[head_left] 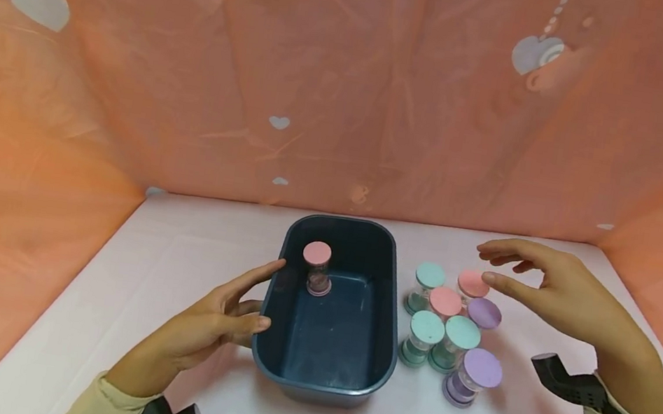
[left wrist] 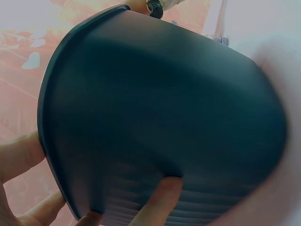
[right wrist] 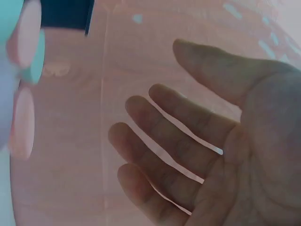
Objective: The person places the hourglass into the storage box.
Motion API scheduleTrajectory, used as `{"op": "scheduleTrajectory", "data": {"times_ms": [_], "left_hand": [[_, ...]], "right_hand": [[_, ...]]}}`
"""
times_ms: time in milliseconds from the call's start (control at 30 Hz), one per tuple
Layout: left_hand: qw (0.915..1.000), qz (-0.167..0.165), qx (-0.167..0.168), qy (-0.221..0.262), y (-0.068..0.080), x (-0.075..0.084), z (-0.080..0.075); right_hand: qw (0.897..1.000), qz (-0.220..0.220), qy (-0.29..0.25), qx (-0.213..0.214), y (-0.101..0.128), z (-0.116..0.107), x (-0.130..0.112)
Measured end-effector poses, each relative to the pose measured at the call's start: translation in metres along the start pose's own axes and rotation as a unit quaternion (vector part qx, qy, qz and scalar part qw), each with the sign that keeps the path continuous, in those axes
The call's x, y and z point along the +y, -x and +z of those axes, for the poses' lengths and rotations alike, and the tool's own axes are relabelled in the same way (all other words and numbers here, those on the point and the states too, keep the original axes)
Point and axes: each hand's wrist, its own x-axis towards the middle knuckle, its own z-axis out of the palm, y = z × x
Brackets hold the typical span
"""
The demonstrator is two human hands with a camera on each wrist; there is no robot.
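White tabletop (head_left: 206, 239), hourglasses (head_left: 463, 333) near right fingers (head_left: 510, 248), bin (head_left: 338, 339) touching left fingers (head_left: 257, 275)

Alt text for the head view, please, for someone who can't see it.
A person's left hand touches the left side of a dark blue bin holding one pink-capped sand timer. Their right hand, holding nothing, hovers near seven more sand timers, capped in pink, teal or purple, right of the bin on a pale tabletop.
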Motion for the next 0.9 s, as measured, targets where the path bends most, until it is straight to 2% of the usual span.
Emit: {"op": "scheduleTrajectory", "data": {"times_ms": [100,300,400,667,900], "left_hand": [[1.0,0.005,-0.001,-0.006,-0.002,0.002,0.001],[1.0,0.007,-0.001,-0.001,0.002,0.002,-0.001],[0.9999,0.01,-0.003,0.001,0.004,0.002,-0.003],[0.9998,0.017,-0.005,-0.001,0.004,0.0,-0.002],[0.9999,0.016,-0.003,-0.001,0.005,-0.004,0.0]], "right_hand": [[1.0,-0.017,0.009,0.002,-0.001,-0.003,0.014],[0.999,-0.015,0.035,-0.008,-0.002,-0.005,0.029],[0.999,-0.019,0.036,-0.007,-0.001,-0.006,0.03],[0.997,-0.018,0.054,-0.057,0.004,-0.002,0.032],[0.997,-0.03,0.046,-0.063,0.011,0.009,0.038]]}}
